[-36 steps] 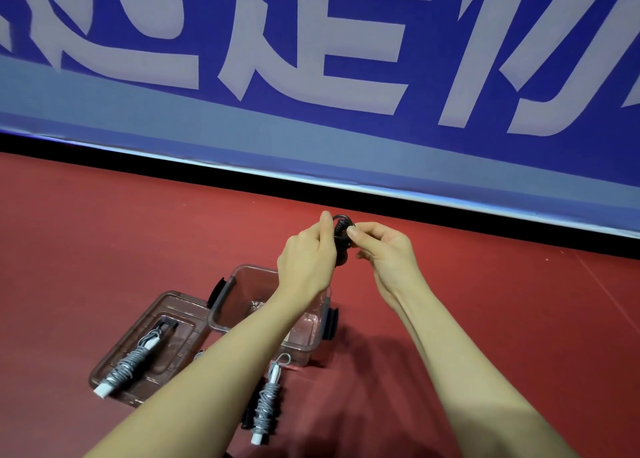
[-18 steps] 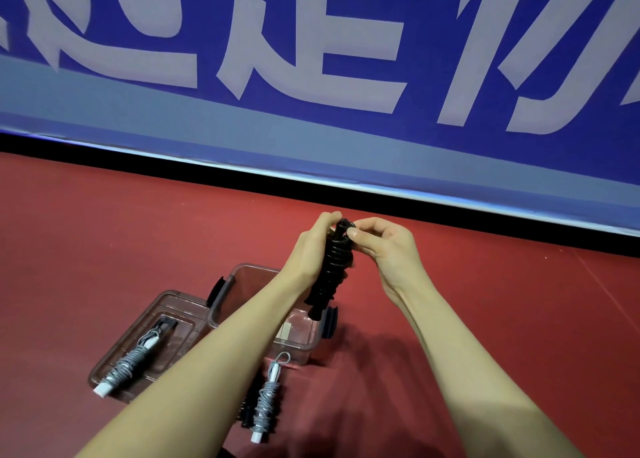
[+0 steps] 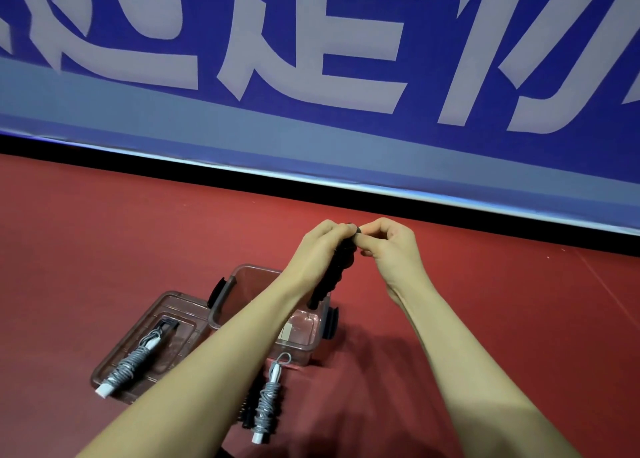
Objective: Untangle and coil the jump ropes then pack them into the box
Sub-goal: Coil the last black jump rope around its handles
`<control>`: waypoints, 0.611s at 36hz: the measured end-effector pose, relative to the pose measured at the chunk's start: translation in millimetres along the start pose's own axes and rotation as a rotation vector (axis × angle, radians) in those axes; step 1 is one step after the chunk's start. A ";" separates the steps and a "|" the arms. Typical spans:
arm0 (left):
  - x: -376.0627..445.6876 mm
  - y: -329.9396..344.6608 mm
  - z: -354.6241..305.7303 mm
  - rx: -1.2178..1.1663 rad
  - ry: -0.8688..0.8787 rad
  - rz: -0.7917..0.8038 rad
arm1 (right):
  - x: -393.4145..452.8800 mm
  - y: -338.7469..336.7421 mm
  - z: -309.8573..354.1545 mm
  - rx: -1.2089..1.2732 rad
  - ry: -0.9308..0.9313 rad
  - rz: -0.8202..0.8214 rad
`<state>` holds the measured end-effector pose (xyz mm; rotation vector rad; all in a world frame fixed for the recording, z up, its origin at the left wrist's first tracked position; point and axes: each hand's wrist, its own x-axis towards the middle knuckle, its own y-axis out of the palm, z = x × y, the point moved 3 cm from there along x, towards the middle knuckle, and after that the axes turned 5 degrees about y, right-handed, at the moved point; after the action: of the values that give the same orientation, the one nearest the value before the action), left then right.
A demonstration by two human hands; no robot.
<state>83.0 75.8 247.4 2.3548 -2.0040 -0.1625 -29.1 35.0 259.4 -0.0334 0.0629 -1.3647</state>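
Head camera, looking down at a red floor [image 3: 104, 249]: a clear box [image 3: 258, 277] sits open, its lid [image 3: 114, 364] alongside. Both hands are raised above the box. The left hand [image 3: 317, 253] grips a black coiled jump rope [image 3: 337, 270]; the right hand [image 3: 388, 246] pinches its top end. Tucking that end in firmly should stop the coil springing loose. The left arm hides much of the box's inside, and the rope's loose end is too small to make out.

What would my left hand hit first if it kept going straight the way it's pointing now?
Probably your right hand: the left hand grips the black coiled rope and its fingertips point at the right hand's, already nearly touching, though depth is unclear.
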 end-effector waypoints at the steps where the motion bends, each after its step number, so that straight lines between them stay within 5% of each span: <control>1: 0.2 -0.5 0.0 0.014 0.008 -0.001 | -0.4 -0.5 0.4 -0.002 -0.009 -0.003; 22: -2.5 9.3 -0.6 0.018 0.132 -0.051 | -1.2 -5.1 2.2 0.080 -0.107 -0.160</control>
<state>73.6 76.7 249.1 2.3606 -1.8957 0.0086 -34.2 35.2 261.9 -0.0447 -0.0863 -1.5221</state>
